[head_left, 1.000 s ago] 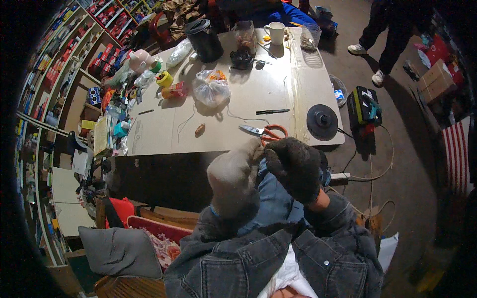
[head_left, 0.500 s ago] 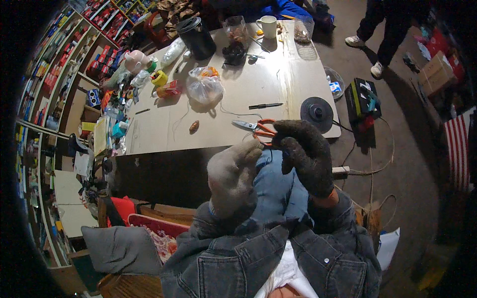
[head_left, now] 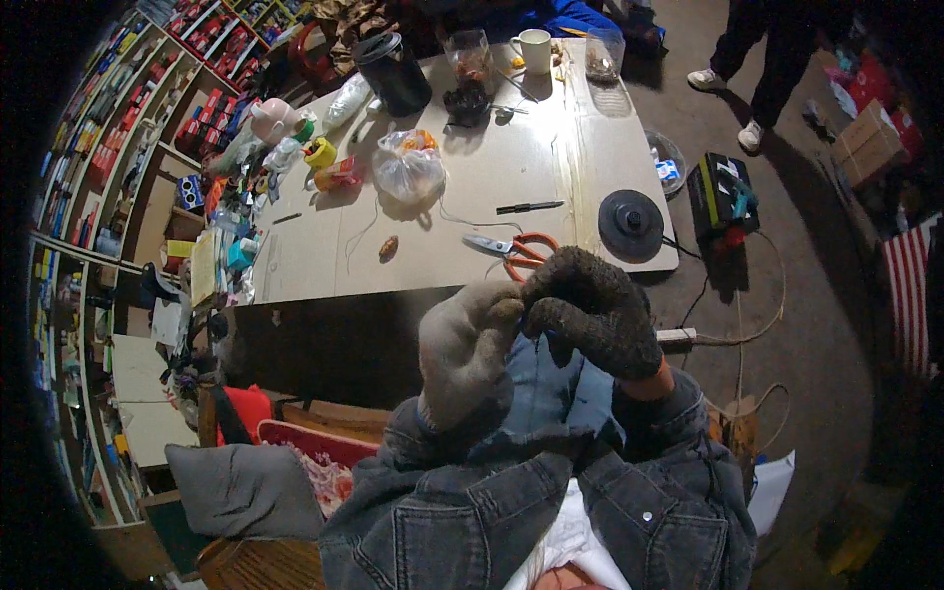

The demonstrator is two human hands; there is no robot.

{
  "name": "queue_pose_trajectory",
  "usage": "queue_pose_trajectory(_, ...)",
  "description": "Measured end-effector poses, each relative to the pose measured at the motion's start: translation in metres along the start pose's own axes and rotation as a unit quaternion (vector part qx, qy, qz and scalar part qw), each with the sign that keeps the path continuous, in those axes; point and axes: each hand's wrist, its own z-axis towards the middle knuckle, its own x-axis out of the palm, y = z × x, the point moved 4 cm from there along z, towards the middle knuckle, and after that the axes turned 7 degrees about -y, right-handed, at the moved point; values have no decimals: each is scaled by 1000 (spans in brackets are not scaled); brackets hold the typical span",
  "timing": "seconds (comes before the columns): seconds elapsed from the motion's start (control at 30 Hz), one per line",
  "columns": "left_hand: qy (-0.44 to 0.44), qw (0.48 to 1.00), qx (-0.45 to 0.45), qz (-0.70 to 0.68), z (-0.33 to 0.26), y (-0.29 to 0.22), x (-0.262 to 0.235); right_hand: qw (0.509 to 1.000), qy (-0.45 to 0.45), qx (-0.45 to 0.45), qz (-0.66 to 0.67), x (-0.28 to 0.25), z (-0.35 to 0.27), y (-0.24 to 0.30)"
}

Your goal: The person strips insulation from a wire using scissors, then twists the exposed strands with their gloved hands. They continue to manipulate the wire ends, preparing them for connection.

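My left hand [head_left: 464, 339], in a pale grey glove, is closed with thumb and fingertips pinched, just past the table's near edge. Against its fingertips is my right hand [head_left: 598, 313], in a dark, worn glove, its fingers also curled into a pinch. What lies between them is hidden or too small to make out. Just beyond the hands, orange-handled scissors [head_left: 489, 244] lie on the table with their blades to the left. A small brown oval thing [head_left: 389, 249] rests farther left. Behind the scissors are a black pen [head_left: 529, 207] and a thin thread [head_left: 472, 222].
The table [head_left: 315, 261] bears a clear plastic bag [head_left: 410, 172], a black lidded container [head_left: 391, 77], a white mug [head_left: 534, 51] and a round black base [head_left: 630, 225]. A crowded shelf stands left. At right, a person [head_left: 777, 69] stands beyond a black-and-yellow box [head_left: 716, 202].
My right hand has moved left and down, closing from a wider grip to meet my left fingertips. More of the scissors' handles now shows. My left fingers have curled inward.
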Motion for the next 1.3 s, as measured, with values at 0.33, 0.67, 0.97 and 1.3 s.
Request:
queue_pose_trajectory(0.33, -161, 984, 72, -23, 1, -3, -16, 934, -11, -197, -297, 32, -4, -28)
queue_pose_trajectory(0.67, -172, 982, -14, -74, 8, 15, -29, 914, -7, -208, -347, 44, -3, -65)
queue_pose_trajectory(0.97, -161, 987, -6, -8, 10, 8, -31, 953, -197, -169, -158, 27, 5, -48)
queue_pose_trajectory(1.3, -158, 986, 47, 0, 9, 7, -24, 869, -50, -309, -384, 44, 13, -46)
